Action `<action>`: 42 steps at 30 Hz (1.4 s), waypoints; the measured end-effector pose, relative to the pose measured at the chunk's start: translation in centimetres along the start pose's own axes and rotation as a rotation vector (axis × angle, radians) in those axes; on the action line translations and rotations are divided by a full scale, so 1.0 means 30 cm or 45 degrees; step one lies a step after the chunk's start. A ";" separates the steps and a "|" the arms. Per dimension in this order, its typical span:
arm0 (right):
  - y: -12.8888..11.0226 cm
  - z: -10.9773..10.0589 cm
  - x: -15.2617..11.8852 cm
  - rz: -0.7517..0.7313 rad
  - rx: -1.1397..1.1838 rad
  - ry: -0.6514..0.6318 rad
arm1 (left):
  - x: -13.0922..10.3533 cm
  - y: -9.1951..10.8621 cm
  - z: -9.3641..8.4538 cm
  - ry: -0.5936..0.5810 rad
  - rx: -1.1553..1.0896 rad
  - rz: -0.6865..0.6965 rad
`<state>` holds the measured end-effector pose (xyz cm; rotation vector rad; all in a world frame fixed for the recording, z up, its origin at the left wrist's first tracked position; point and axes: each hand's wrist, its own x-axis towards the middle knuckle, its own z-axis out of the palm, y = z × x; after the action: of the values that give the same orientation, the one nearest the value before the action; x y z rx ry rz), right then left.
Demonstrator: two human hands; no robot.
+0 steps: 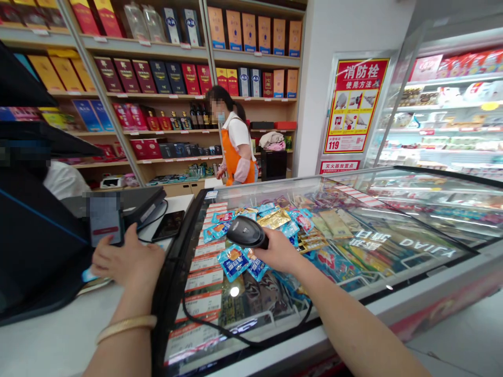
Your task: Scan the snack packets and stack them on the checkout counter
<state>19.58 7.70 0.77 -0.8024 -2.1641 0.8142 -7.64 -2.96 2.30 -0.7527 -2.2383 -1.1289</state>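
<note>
Fingers of the right hand (280,252) are wrapped around the handle of a black, rounded plastic handheld scanner (247,233), whose head is pointed away from them, above the glass freezer top (243,309). Beneath and around those fingers, small glossy blue sachets (234,263) are scattered, with a shiny gold packet (275,218) just beyond. Below the wrist, a thin black cable (255,345) is looped across the glass.

On the left hand (131,259), the fingers are spread open, nothing seen gripped, close to the lower edge of an upright phone with a lit screen (105,225); whether it is touched cannot be told. Right of those fingers, a flat black phone (168,225) is laid on the white tabletop (51,335).

The scanner should be found light and stiff, best held by its handle, with slack left in the cable. The sachets are judged light, pliable and slippery; they would be best pinched by a crimped edge, without hard squeezing.
</note>
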 end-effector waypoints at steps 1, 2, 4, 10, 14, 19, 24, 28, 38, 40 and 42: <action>0.001 0.000 0.001 0.002 0.001 0.003 | -0.002 0.018 0.000 0.046 -0.040 0.058; 0.002 0.000 0.002 0.004 -0.001 0.009 | -0.002 0.036 0.000 0.082 -0.073 0.107; 0.003 -0.001 0.003 0.006 -0.006 0.021 | -0.007 0.072 0.005 0.095 -0.152 0.194; 0.006 -0.001 0.004 0.013 0.008 0.046 | -0.140 0.160 0.043 -0.927 -0.300 0.708; 0.003 0.000 0.004 0.016 -0.002 0.051 | -0.242 0.175 0.041 -1.288 -0.072 0.821; 0.001 -0.001 0.002 0.005 -0.013 0.039 | -0.257 0.182 0.015 -1.361 0.043 0.915; -0.001 -0.002 -0.001 0.002 -0.019 0.034 | -0.260 0.198 -0.012 -1.405 0.214 1.002; 0.001 -0.002 -0.001 0.007 -0.010 0.034 | -0.261 0.204 -0.027 -1.425 0.267 1.042; -0.001 -0.002 -0.004 -0.012 -0.019 0.025 | -0.231 0.189 -0.009 -1.329 0.260 1.052; -0.002 -0.003 -0.005 -0.011 -0.014 0.029 | -0.221 0.168 0.008 -1.298 0.168 1.054; -0.001 -0.003 -0.005 0.000 -0.013 0.029 | -0.204 0.144 0.026 -1.245 0.009 0.922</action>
<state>19.72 7.61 0.78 -0.8132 -2.1497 0.7914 -0.53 -1.63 0.20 -2.2315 -2.2449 -0.3938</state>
